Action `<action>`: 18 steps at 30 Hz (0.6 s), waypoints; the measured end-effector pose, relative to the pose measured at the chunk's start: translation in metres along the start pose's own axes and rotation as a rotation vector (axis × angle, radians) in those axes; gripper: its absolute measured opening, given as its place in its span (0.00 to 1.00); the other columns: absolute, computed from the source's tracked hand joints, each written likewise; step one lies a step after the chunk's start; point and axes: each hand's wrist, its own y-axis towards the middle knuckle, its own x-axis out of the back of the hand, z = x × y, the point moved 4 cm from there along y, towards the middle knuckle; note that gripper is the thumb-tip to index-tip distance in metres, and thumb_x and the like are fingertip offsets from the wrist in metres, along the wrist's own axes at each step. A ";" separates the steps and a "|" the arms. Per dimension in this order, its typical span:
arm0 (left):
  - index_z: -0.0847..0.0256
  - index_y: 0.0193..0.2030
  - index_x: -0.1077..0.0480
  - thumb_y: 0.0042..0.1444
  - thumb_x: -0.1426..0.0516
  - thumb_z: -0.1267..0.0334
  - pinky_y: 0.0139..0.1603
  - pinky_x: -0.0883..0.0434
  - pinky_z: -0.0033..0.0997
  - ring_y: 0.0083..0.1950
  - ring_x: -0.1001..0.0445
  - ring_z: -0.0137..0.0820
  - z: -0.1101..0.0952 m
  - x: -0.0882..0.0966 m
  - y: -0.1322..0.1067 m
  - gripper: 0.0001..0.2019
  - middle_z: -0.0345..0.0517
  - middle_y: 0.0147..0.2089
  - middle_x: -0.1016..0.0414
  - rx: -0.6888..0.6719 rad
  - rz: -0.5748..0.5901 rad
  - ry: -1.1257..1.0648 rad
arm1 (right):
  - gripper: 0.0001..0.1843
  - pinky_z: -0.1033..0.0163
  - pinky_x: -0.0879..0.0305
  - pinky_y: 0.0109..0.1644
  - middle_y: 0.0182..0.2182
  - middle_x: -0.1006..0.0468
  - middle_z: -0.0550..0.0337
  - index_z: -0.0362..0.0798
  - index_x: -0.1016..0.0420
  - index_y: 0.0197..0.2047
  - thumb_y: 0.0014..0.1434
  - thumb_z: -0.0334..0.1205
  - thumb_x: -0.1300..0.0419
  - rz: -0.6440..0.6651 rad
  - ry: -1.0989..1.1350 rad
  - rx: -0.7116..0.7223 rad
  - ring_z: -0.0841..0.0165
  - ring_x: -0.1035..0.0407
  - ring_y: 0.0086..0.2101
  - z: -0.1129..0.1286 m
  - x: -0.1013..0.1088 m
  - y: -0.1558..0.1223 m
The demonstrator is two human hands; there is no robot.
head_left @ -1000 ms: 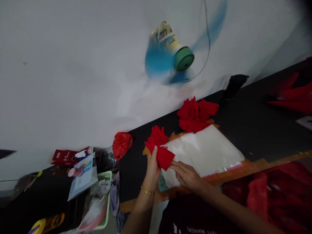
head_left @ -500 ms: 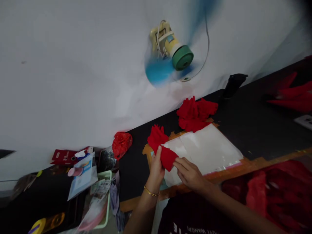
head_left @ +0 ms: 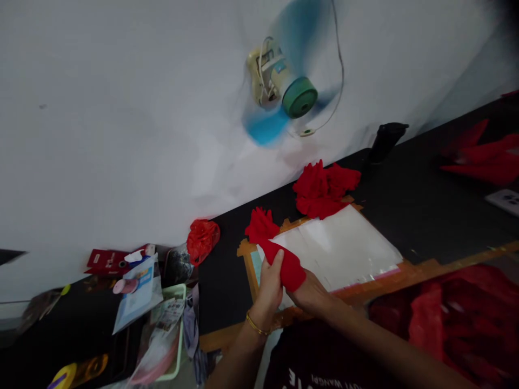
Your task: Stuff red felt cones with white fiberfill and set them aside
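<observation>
My left hand (head_left: 271,281), with a gold bangle at the wrist, is closed around a red knitted glove (head_left: 288,265), its thumb on top. My right hand (head_left: 310,294) reaches into the glove's opening up to about the wrist, so its fingers are hidden inside the red fabric. Just beyond lies another red piece with glove fingers (head_left: 260,224); whether it is separate from the held one I cannot tell. A heap of red gloves (head_left: 324,186) rests behind the white sheet (head_left: 344,248) that is taped to the black table.
On the table stand a red plastic bag (head_left: 203,240), a dark cup (head_left: 387,141) and a white phone-like object (head_left: 505,200). A fan (head_left: 299,98) spins on the wall. To the left is a pale green basket (head_left: 180,329); red material (head_left: 458,319) fills the lower right.
My right hand has gone from pinching the glove's edge to being inside it. My left hand has shifted slightly right and now wraps the glove more closely.
</observation>
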 end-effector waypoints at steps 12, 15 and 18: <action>0.63 0.35 0.28 0.46 0.33 0.52 0.44 0.26 0.34 0.32 0.23 0.31 0.005 0.016 0.026 0.17 0.44 0.31 0.22 0.115 -0.125 -0.227 | 0.23 0.56 0.28 0.54 0.52 0.23 0.47 0.44 0.28 0.56 0.59 0.26 0.50 0.020 -0.206 0.202 0.60 0.27 0.51 0.004 0.003 -0.006; 0.62 0.30 0.29 0.47 0.34 0.51 0.40 0.26 0.32 0.29 0.25 0.30 0.008 0.025 0.037 0.16 0.42 0.27 0.24 0.168 -0.116 -0.248 | 0.23 0.59 0.29 0.54 0.51 0.23 0.52 0.49 0.32 0.60 0.64 0.29 0.53 -0.150 -0.110 0.237 0.65 0.27 0.50 0.007 0.020 -0.006; 0.62 0.34 0.27 0.49 0.35 0.50 0.42 0.27 0.30 0.32 0.24 0.29 0.010 0.022 0.033 0.16 0.43 0.31 0.22 0.152 -0.087 -0.237 | 0.16 0.62 0.28 0.43 0.38 0.19 0.54 0.48 0.26 0.51 0.66 0.33 0.51 -0.136 -0.207 0.140 0.65 0.24 0.39 0.003 0.024 0.006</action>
